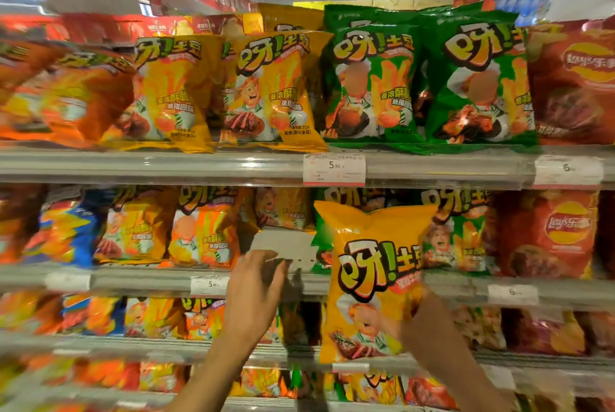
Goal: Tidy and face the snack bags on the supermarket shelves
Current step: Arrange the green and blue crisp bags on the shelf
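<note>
Yellow foil catches the light on the snack bag (372, 278) that the right hand (429, 328) grips by its lower right side, fingers curled against the bag's edge. The bag is upright with its printed front toward the camera, held out in front of the second shelf (149, 278), and it covers part of the green bags (456, 238) standing on that shelf behind it. Just left of the bag there is a bare gap (283, 245) in the row, where the shelf's pale back panel shows. The left hand (256, 291) is raised at the front edge of this gap with fingers spread and only loosely bent; it has hold of nothing.

On the top shelf (166, 165) stand two yellow bags (266, 92) of the same brand, then two green ones (376, 78), all upright and facing forward, with orange bags (66, 92) leaning at the far left and a red bag (575, 85) at the far right. A price tag (333, 169) sits on the shelf rail below the green bags. On the second shelf, yellow and orange bags (199, 232) stand left of the gap, a blue bag (66, 232) further left, and another red bag (549, 235) at the right. Lower shelves hold more bags, too blurred to tell apart.
</note>
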Tool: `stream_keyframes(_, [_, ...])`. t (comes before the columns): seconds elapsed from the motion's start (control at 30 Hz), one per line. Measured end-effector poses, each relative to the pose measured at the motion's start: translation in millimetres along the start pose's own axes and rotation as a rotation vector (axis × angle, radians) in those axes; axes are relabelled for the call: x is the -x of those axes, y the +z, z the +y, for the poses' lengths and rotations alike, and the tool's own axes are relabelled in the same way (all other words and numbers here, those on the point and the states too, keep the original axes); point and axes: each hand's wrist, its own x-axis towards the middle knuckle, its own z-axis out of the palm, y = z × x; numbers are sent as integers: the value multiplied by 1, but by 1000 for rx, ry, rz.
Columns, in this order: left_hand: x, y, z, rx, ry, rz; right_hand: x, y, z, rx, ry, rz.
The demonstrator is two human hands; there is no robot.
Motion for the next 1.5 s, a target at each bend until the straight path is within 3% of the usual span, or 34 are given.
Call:
stream_keyframes(0.23, [18, -71, -95, -296, 72, 152, 2, 73, -29, -42, -40, -22])
stream_keyframes(0.47, [4, -99, -161, -488, 207, -47, -14, 130, -68, -72, -14, -32])
stream_keyframes(0.7, [-2, -107, -168, -446, 252, -135, -51, 148, -94, -20, -124, 9])
stream_keyframes(0.87, [-3, -105, -159, -513, 210, -164, -82, 150, -109, -61, -100, 124])
stream_keyframes(1.5, [1, -95, -159, -529, 125, -150, -114, 155, -87, -53, -71, -1])
